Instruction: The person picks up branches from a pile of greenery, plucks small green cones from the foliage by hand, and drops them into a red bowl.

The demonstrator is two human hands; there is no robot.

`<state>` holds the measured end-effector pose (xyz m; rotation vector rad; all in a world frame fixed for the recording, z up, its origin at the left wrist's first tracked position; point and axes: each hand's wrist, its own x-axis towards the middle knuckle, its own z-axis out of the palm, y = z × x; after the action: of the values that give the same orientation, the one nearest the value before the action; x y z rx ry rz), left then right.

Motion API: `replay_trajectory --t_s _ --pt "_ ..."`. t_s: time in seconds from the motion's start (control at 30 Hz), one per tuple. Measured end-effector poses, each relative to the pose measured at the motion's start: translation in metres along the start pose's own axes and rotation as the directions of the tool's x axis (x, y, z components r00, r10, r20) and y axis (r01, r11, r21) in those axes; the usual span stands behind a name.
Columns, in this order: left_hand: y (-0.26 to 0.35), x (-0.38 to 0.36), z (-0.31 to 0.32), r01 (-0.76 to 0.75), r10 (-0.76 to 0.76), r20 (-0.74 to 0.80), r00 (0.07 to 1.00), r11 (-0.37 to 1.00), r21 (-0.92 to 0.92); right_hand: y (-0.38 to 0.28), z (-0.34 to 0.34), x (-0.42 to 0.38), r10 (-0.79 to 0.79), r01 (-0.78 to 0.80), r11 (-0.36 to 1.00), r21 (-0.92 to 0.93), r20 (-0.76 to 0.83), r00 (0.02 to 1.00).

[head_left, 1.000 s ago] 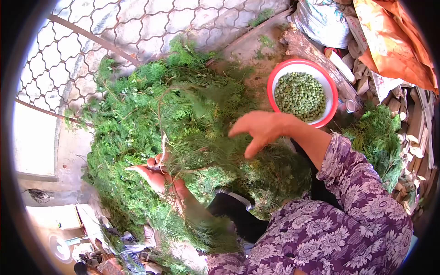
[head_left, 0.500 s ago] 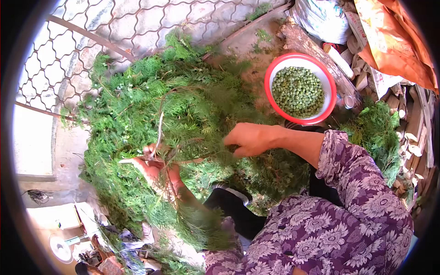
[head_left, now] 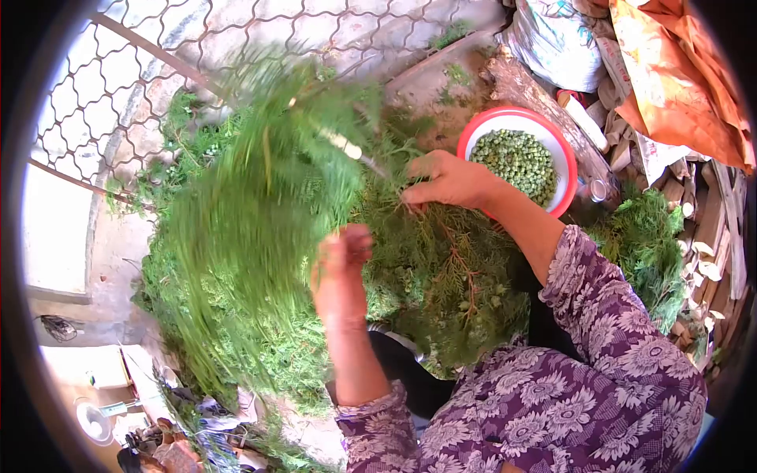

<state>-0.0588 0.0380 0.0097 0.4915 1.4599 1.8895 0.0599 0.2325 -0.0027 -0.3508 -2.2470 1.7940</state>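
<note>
My right hand is closed on a leafy green branch, whose sprays hang below the fingers. A pale cut stem reaches toward these fingertips from the upper left. My left hand is raised at the centre, its fingers curled and blurred; what lies in them cannot be made out. Beside it, a large feathery branch is smeared by motion over the pile of cut greenery. A red-rimmed white basin holding small green cones stands just beyond my right wrist.
Wire mesh runs along the upper left. A log, a white sack and an orange sheet lie at the upper right. Split wood and more greenery are on the right. Assorted items sit at lower left.
My left hand has moved up and right from the pile, toward my right hand. My right hand has risen slightly. A big leafy branch now sweeps across the upper left.
</note>
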Motion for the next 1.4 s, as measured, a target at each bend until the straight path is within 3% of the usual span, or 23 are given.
replay_trajectory --t_s 0.03,0.07,0.13,0.23,0.37,0.47,0.53,0.57,0.63,0.73,0.8,0.87,0.9,0.97,1.0,1.07,1.1,1.17,1.2,1.23,1.3,1.33,1.4 --pt "0.0 -0.005 0.013 0.018 -0.018 -0.002 1.0 0.984 0.18 0.004 -0.001 0.001 -0.017 0.017 0.989 0.147 -0.006 1.0" --pt "-0.008 -0.006 0.015 0.004 -0.021 0.07 0.997 0.973 0.232 0.004 -0.001 0.002 -0.019 0.019 0.99 0.143 -0.003 1.0" --pt "-0.014 -0.012 0.021 -0.019 -0.019 0.114 0.993 0.946 0.324 0.003 0.0 0.002 0.001 0.021 0.92 0.391 -0.056 0.998" --pt "-0.018 -0.012 0.024 -0.001 -0.062 0.179 0.982 0.942 0.335 0.005 0.001 0.002 0.06 -0.012 0.888 0.459 -0.09 0.994" --pt "-0.03 -0.013 0.028 -0.012 -0.065 0.193 0.979 0.928 0.371 0.012 0.002 0.004 0.097 -0.049 0.898 0.438 -0.088 0.991" --pt "-0.035 -0.012 0.032 -0.089 0.013 0.171 0.985 0.891 0.446 0.004 0.006 0.002 0.089 -0.038 0.89 0.453 -0.093 0.992" --pt "-0.029 -0.013 0.032 -0.042 -0.098 0.193 0.976 0.791 0.611 -0.001 0.006 0.0 0.06 -0.036 0.965 0.258 -0.086 0.994" --pt "-0.031 -0.014 0.033 -0.039 -0.101 0.194 0.976 0.791 0.611 -0.001 0.008 0.0 0.063 -0.039 0.965 0.259 -0.087 0.994" --pt "-0.036 -0.019 0.032 -0.177 -0.039 0.255 0.966 0.619 0.766 0.001 0.011 0.0 0.066 -0.039 0.957 0.286 -0.085 0.994" --pt "-0.047 -0.02 0.029 -0.304 0.025 0.373 0.927 0.632 0.713 0.008 0.013 0.003 0.07 -0.029 0.95 0.309 -0.121 0.99" --pt "-0.042 -0.022 0.037 -0.27 -0.006 0.385 0.923 0.703 0.658 0.016 0.013 0.005 0.067 -0.031 0.976 0.215 -0.161 0.985" --pt "-0.03 -0.027 0.043 -0.118 -0.217 0.363 0.906 0.695 0.709 0.019 0.013 0.006 0.06 -0.036 0.992 0.118 -0.201 0.978" --pt "-0.03 -0.027 0.043 -0.118 -0.216 0.362 0.907 0.695 0.709 0.02 0.014 0.006 0.067 -0.047 0.993 0.105 -0.19 0.979" --pt "-0.031 -0.026 0.041 -0.231 -0.253 0.365 0.896 0.437 0.869 0.02 0.014 0.006 0.077 -0.061 0.994 0.093 -0.178 0.981" --pt "-0.032 -0.025 0.038 -0.228 -0.255 0.364 0.896 0.439 0.869 0.02 0.014 0.007 0.1 -0.096 0.995 0.031 -0.163 0.982" --pt "-0.038 -0.022 0.029 -0.069 -0.303 0.376 0.876 0.693 0.718 0.02 0.014 0.011 0.13 -0.136 0.99 -0.029 -0.146 0.981" --pt "-0.039 -0.021 0.027 -0.063 -0.308 0.373 0.875 0.693 0.718 0.019 0.013 0.014 0.154 -0.165 0.982 -0.094 -0.12 0.981" --pt "-0.039 -0.016 0.026 0.184 -0.36 0.311 0.88 0.861 0.474 0.021 0.013 0.014 0.176 -0.189 0.969 -0.159 -0.095 0.98" --pt "-0.037 -0.013 0.026 0.186 -0.361 0.308 0.88 0.86 0.475 0.023 0.015 0.014 0.048 -0.075 0.985 -0.156 -0.173 0.984" --pt "-0.033 -0.01 0.027 0.271 -0.373 0.254 0.892 0.893 0.36 0.024 0.016 0.014 -0.082 0.042 0.986 -0.162 -0.246 0.966" --pt "-0.032 -0.003 0.02 0.349 -0.373 0.18 0.91 0.925 0.152 0.016 0.012 0.013 -0.007 -0.016 0.996 -0.09 -0.242 0.97" --pt "-0.036 0.002 0.013 0.345 -0.367 0.174 0.914 0.927 0.148 0.014 0.01 0.012 0.072 -0.079 0.997 -0.02 -0.238 0.969" --pt "-0.039 0.011 0.001 0.423 -0.434 0.088 0.897 0.898 0.117 0.017 0.003 0.013 0.006 -0.034 0.992 -0.119 -0.227 0.974"
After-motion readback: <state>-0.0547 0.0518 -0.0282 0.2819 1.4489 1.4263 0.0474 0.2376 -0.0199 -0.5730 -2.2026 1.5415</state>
